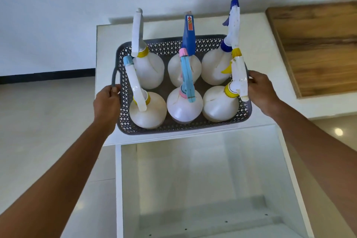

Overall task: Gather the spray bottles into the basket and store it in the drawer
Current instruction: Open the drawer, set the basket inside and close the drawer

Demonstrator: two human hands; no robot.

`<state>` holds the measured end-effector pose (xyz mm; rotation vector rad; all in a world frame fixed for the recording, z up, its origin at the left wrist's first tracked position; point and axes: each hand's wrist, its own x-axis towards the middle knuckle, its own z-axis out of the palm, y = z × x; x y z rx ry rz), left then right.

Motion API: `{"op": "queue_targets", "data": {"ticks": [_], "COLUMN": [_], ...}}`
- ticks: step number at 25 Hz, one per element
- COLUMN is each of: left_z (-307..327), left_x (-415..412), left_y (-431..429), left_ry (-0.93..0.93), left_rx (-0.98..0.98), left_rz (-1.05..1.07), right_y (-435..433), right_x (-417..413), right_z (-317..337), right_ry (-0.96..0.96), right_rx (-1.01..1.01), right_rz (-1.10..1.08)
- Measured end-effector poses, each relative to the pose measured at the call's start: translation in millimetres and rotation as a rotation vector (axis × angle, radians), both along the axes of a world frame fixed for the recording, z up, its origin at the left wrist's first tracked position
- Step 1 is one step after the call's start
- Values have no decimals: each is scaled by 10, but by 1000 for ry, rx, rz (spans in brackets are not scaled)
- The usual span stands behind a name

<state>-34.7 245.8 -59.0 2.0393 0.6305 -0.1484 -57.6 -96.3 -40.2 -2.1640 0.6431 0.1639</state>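
Head view: the grey lattice basket (170, 130), long axis left to right, is held over the white cabinet top (270, 63) just beyond the open drawer (193, 189), with six white spray bottles (184, 104) stood upright in two rows, nozzles pointed far. A red arrow sticker (189, 23) is seen on the blue trigger head (189, 38); its print cannot be read. The left handle is gripped by the left hand (107, 100), the right rim by the right hand's (260, 92) curled fingers.

Both arms extended forward
left hand (107, 100) curls round left handle of the basket (170, 131); right hand (260, 91) grips its right rim
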Motion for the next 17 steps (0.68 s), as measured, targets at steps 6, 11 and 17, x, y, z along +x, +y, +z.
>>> {"op": "queue_targets", "data": {"ticks": [6,11,17], "left_z": [-21,54,258], "left_x": [-50,-393,-1091], "left_y": [-25,-34,-158], "left_ry": [-24,-37,-36], "left_rx": [43,88,94], "left_rz": [81,85,90], "right_y": [61,45,-77], "right_x": [28,-281,-996], "right_z": [0,27,99], "right_ry": [-41,-22,-42], "right_rx": [-25,-11,48], "right_rz": [-138,-124,-145]}}
